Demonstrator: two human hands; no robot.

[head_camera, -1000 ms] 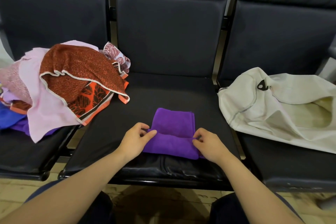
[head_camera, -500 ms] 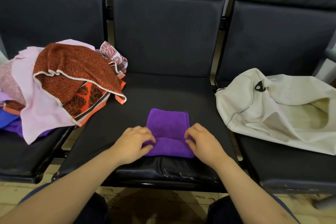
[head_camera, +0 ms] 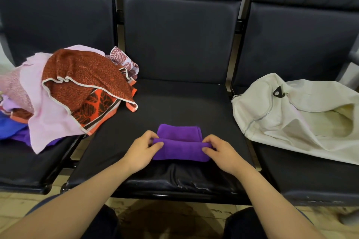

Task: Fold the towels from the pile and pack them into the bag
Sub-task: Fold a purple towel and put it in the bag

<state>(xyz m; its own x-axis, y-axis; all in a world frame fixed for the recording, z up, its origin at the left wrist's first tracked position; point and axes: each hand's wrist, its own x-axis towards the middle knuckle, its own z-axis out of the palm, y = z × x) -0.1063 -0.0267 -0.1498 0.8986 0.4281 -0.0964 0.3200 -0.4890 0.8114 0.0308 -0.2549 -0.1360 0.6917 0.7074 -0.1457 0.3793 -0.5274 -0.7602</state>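
A small purple towel lies on the middle black seat, its near part doubled over towards the back. My left hand pinches the left end of that fold, and my right hand pinches the right end. A pile of towels in red-brown, orange, pink and blue sits on the left seat and spills onto the middle one. The cream cloth bag lies slumped on the right seat, with its opening facing right.
Three dark padded seats stand in a row with metal posts between the backrests. The front edge of the middle seat is just below my wrists. My knees and a tan floor show underneath.
Both hands have carried the near fold of the purple towel farther back, so less of its far part shows. The pile and bag have not moved.
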